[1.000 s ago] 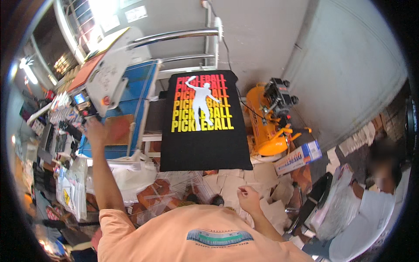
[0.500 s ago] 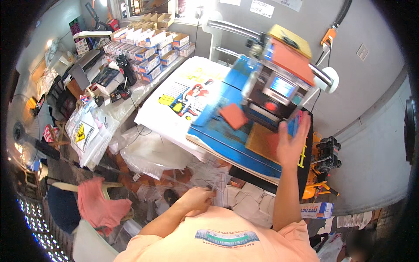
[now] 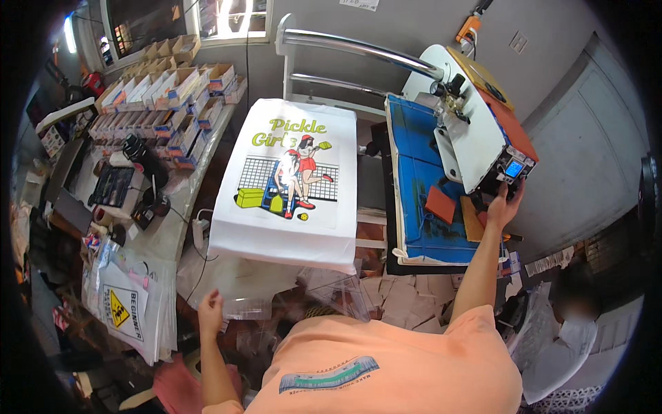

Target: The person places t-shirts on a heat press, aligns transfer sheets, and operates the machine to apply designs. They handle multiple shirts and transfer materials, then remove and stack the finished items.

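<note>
By the worker's own clock, the right hand (image 3: 505, 203) reaches to two o'clock — set against the control box (image 3: 512, 170) of a press machine (image 3: 476, 148); whether its fingers grip, I cannot tell; the left hand (image 3: 210, 315), at nine, is released, fingers loosely curled; printed white cloth (image 3: 286, 179) lies draped past eleven — stacked boxes (image 3: 165, 103) crowd the worktop (image 3: 174, 238) at ten.
</note>
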Demonstrator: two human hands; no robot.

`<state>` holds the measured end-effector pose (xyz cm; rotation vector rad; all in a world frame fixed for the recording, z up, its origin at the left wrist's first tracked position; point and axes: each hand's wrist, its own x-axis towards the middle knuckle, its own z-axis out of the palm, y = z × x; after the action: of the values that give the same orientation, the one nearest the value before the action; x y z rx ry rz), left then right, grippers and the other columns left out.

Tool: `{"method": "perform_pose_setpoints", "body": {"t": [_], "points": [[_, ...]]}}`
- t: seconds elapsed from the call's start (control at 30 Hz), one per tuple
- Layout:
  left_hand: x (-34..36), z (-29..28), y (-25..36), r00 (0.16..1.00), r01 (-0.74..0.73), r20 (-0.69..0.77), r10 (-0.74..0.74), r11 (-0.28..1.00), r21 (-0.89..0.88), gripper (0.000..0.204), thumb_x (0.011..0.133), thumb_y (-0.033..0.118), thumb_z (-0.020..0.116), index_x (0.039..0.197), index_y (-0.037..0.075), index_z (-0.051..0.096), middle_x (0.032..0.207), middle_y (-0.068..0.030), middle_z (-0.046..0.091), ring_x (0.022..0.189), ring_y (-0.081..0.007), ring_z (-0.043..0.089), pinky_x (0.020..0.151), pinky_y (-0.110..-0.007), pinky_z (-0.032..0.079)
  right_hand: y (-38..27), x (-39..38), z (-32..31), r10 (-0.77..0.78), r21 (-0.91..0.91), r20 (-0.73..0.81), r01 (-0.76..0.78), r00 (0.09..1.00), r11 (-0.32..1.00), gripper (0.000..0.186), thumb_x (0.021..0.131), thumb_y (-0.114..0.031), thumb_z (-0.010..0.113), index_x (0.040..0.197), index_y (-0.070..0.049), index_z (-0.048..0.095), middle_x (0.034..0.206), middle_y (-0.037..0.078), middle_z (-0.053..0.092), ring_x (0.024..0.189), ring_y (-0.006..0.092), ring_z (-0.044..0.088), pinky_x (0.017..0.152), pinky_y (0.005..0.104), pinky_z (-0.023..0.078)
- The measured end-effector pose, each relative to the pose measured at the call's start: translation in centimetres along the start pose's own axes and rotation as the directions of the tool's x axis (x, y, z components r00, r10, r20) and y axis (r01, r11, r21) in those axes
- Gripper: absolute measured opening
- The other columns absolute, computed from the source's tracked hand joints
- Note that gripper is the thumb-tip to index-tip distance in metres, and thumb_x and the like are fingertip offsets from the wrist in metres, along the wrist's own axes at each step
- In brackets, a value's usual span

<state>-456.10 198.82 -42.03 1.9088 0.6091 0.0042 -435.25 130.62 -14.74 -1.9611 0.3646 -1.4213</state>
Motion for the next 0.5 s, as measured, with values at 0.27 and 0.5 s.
{"method": "perform_pose_setpoints", "body": {"t": [0.27, 0.5], "points": [[11.7, 6.1, 8.1, 0.881, 0.388, 0.316, -0.351, 0.156, -0.908, 0.056, 0.092, 0.052, 0.059, 0.124, 0.006, 0.058, 0.117, -0.0126, 0.060, 0.110, -0.0248, 0.053, 0.098, -0.042, 0.042, 5.4, 2.1, -0.1, 0.030, 0.064, -0.079, -0.025, 0.996, 0.998, 0.052, 0.094, -0.009, 0.060, 0.143, -0.006, 0.044, 0.138, 0.013, 0.052, 0.120, 0.0232, 0.053, 0.100, 0.0333, 0.041], [15.8, 1.9, 3.1, 0.949, 0.295, 0.135, -0.284, 0.655, -0.696, 0.025, 0.096, 0.022, 0.058, 0.116, 0.008, 0.062, 0.096, -0.0052, 0.069, 0.079, -0.0180, 0.065, 0.069, -0.033, 0.055, 8.2, 2.9, 0.2, -0.157, -0.057, -0.109, 0.152, 0.982, 0.987, 0.039, 0.096, -0.010, 0.060, 0.133, -0.004, 0.051, 0.117, 0.010, 0.058, 0.103, 0.0203, 0.057, 0.086, 0.0304, 0.048]]}}
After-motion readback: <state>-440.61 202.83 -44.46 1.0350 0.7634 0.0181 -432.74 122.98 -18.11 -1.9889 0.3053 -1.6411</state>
